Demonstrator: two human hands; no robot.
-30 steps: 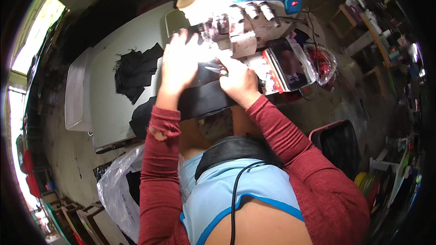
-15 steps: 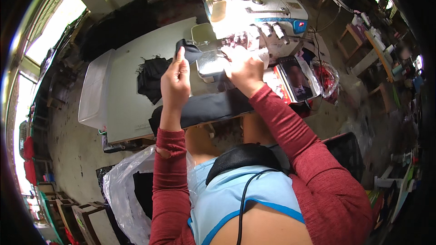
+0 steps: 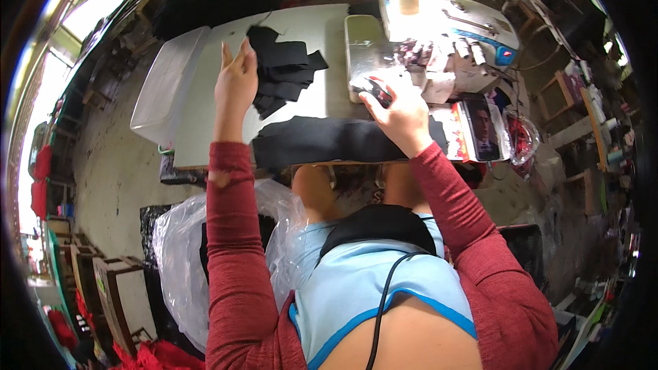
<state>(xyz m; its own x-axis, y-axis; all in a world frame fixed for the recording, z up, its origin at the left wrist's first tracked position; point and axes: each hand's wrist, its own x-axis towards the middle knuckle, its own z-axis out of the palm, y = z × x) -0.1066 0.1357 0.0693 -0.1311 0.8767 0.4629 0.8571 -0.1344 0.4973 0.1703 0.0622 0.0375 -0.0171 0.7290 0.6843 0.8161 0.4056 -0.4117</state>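
Observation:
My left hand (image 3: 236,82) is over the white table, fingers stretched and apart, at the left edge of a loose pile of black cloth pieces (image 3: 284,62). My right hand (image 3: 404,109) is in front of the sewing machine (image 3: 456,17), thumb and fingers bent around a small dark object (image 3: 377,89) whose kind I cannot make out. Just beyond that hand, strong light washes out the needle area. A long folded black cloth (image 3: 322,140) lies along the table's front edge, over my knees.
A clear plastic bin (image 3: 168,85) stands at the table's left side. A pale green tray (image 3: 363,34) lies left of the machine. On the right are a phone (image 3: 480,130) and a clear bag with red contents (image 3: 522,138). A large plastic bag (image 3: 181,267) sits beside my left leg.
My left hand has moved left, and the black piece it held is out of its fingers, by the cloth pile. The right hand now has a dark object in it. The whole view has shifted.

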